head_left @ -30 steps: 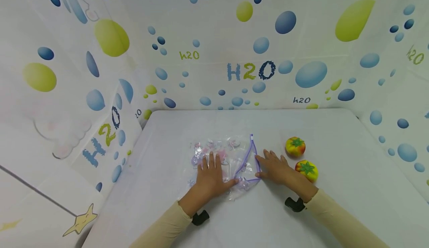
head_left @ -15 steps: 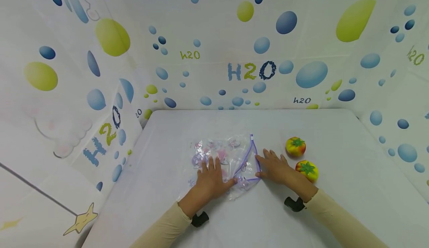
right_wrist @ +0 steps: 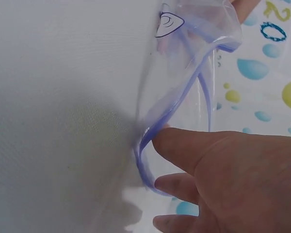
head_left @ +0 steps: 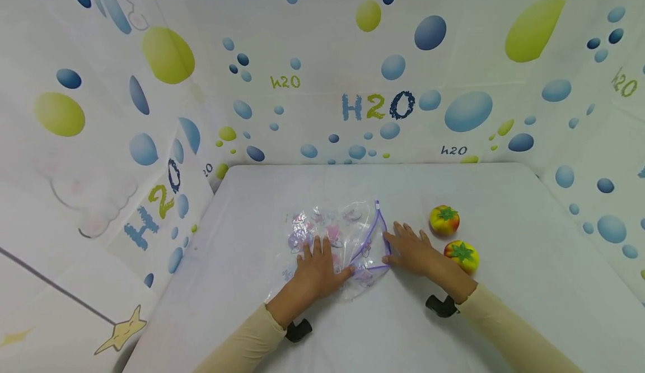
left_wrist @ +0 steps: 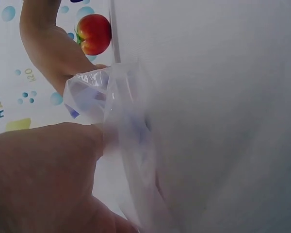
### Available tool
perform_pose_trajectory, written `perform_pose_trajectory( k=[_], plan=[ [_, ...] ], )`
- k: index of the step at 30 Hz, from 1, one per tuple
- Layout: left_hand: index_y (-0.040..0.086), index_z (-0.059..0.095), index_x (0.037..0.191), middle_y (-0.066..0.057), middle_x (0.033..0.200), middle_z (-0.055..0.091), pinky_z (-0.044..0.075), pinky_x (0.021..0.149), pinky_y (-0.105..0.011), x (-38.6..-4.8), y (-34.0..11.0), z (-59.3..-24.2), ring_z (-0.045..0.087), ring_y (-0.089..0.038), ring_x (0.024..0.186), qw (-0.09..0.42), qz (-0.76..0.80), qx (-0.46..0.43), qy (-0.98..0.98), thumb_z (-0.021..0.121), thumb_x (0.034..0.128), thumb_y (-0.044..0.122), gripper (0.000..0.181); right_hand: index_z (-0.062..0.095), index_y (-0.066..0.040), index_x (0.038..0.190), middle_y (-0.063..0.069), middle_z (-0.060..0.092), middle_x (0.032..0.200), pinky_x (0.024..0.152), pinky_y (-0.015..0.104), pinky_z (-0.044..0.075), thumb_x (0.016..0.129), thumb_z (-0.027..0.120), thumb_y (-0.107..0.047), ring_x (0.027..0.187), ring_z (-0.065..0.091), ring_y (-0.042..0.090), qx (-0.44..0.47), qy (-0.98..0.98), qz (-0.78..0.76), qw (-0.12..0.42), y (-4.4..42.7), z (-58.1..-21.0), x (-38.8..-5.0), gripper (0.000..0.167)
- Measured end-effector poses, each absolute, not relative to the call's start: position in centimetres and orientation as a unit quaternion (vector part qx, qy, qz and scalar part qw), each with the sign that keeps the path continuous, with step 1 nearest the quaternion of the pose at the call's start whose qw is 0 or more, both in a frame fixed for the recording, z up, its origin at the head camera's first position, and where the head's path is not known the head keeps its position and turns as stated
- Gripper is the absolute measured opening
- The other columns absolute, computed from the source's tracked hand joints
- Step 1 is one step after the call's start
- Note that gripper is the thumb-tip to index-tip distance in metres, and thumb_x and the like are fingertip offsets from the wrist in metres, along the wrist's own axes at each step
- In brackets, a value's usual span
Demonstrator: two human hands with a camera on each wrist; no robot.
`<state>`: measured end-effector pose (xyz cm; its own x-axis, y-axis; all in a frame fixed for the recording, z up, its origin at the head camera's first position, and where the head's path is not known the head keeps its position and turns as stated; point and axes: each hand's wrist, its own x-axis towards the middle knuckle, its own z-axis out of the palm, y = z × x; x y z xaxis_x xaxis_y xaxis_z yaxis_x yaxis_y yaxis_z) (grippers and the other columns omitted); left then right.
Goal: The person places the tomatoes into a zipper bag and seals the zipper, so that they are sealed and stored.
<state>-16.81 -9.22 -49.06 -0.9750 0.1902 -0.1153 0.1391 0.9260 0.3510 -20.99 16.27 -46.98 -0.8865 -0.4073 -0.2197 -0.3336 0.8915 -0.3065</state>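
Observation:
A clear zip bag (head_left: 347, 227) with pink and purple prints lies on the white table, its purple zip edge (right_wrist: 184, 92) spread apart at the right end. My left hand (head_left: 318, 275) rests on the bag with its fingers spread, the thumb near the lower end of the zip edge. At the mouth, my right hand (head_left: 413, 251) touches the purple edge with thumb and fingertips, which stand apart in the right wrist view. Just right of that hand sit two red-and-yellow fruits with green leafy tops, a farther one (head_left: 444, 220) and a nearer one (head_left: 461, 256).
The white table (head_left: 252, 194) meets a patterned curtain (head_left: 322, 82) at the back, with similar cloth along both sides. A black wrist camera (head_left: 440, 306) hangs under the right wrist, another black one (head_left: 299, 330) under the left.
My left fingers have drawn back slightly toward me over the bag. The bag's mouth has shifted very slightly left, along with my right hand. The fruits stay in place.

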Motion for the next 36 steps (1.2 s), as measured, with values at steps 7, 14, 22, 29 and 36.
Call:
perform_pose_trajectory(
  k=[7,14,22,29,36],
  plan=[
    [-0.010,0.029,0.160,-0.036,0.166,0.029,0.030,0.118,-0.072,-16.8,-9.3,-49.2,0.024,-0.061,0.152,0.079,0.182,0.085,0.977,0.062,0.0973,0.065,0.103,0.048,-0.007,0.157,0.031,0.030,0.167,0.119,0.077,0.019,0.105,0.064,-0.037,0.154,0.026,0.055,-0.193,0.962,-0.149,0.119,16.7,-46.6,-20.9,0.062],
    [-0.010,0.028,0.161,-0.035,0.167,0.027,0.028,0.119,-0.072,-16.9,-9.3,-49.1,0.022,-0.061,0.153,0.084,0.189,0.082,0.975,0.061,0.0980,0.065,0.103,0.045,-0.005,0.159,0.029,0.036,0.165,0.116,0.066,0.038,0.104,0.066,-0.036,0.148,0.042,0.051,-0.207,0.962,-0.161,0.072,17.7,-45.6,-21.5,0.066],
    [-0.010,0.029,0.160,-0.035,0.166,0.028,0.030,0.118,-0.071,-16.8,-9.4,-49.0,0.024,-0.061,0.152,0.084,0.184,0.088,0.975,0.060,0.0986,0.065,0.102,0.040,-0.005,0.162,0.027,0.034,0.167,0.117,0.064,0.036,0.102,0.072,-0.033,0.152,0.036,0.049,-0.192,0.961,-0.189,0.060,19.2,-43.6,-21.8,0.073],
    [-0.011,0.030,0.160,-0.035,0.166,0.028,0.030,0.118,-0.072,-16.9,-9.4,-49.0,0.023,-0.062,0.152,0.083,0.192,0.090,0.974,0.061,0.0983,0.064,0.102,0.036,-0.005,0.163,0.028,0.029,0.169,0.117,0.067,0.034,0.102,0.071,-0.037,0.154,0.031,0.051,-0.180,0.959,-0.207,0.072,20.6,-42.5,-21.8,0.077],
    [-0.011,0.031,0.159,-0.036,0.165,0.030,0.031,0.118,-0.072,-16.7,-9.4,-49.0,0.025,-0.062,0.151,0.079,0.187,0.092,0.975,0.061,0.0983,0.064,0.101,0.034,-0.005,0.164,0.027,0.033,0.167,0.116,0.069,0.033,0.100,0.071,-0.044,0.154,0.030,0.051,-0.162,0.961,-0.208,0.083,22.4,-41.5,-21.5,0.083]
  ],
)
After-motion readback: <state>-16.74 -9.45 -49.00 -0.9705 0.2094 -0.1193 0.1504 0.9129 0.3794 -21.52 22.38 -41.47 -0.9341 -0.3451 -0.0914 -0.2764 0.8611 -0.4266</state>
